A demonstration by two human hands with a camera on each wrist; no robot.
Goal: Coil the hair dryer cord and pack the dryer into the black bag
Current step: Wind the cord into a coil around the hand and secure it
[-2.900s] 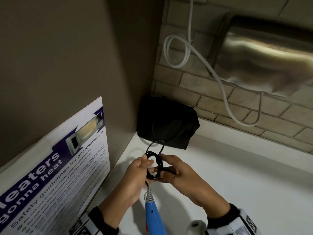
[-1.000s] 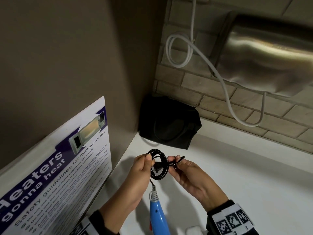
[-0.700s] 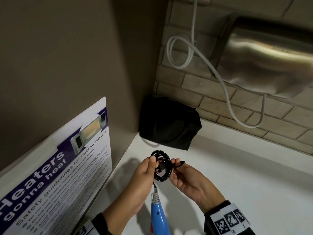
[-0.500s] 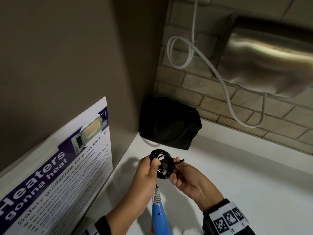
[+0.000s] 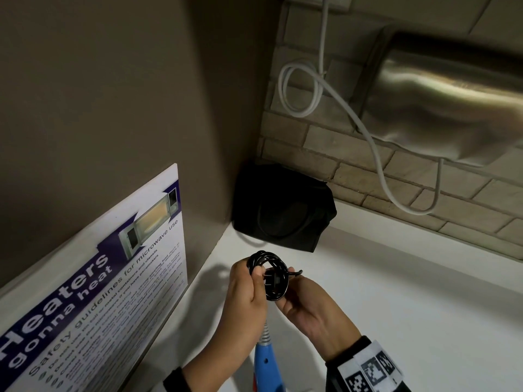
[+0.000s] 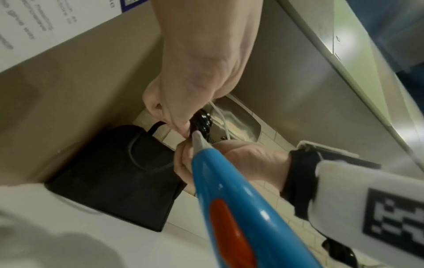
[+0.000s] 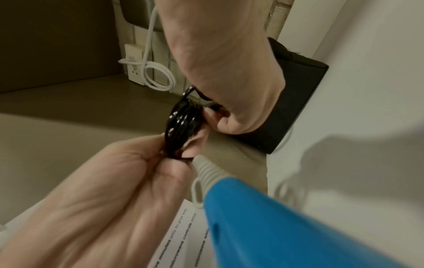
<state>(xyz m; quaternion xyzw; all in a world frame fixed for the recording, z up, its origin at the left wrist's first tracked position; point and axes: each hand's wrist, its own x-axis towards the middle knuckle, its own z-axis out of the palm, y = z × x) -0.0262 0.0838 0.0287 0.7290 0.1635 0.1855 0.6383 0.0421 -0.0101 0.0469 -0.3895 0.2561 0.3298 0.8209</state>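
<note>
Both hands are raised close together in front of the person. The left hand (image 5: pixel 246 288) has its fingers curled, pinching a glossy black coil of cord (image 5: pixel 270 275); the right hand (image 5: pixel 307 302) cups and grips the coil's other side, its wrist banded.

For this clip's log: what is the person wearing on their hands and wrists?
Both hands are bare: left hand, right hand. Each wrist has a black cuff or strap. The right wrist carries a white block printed with black-and-white square markers; the left wrist's mount is barely in view.
</note>
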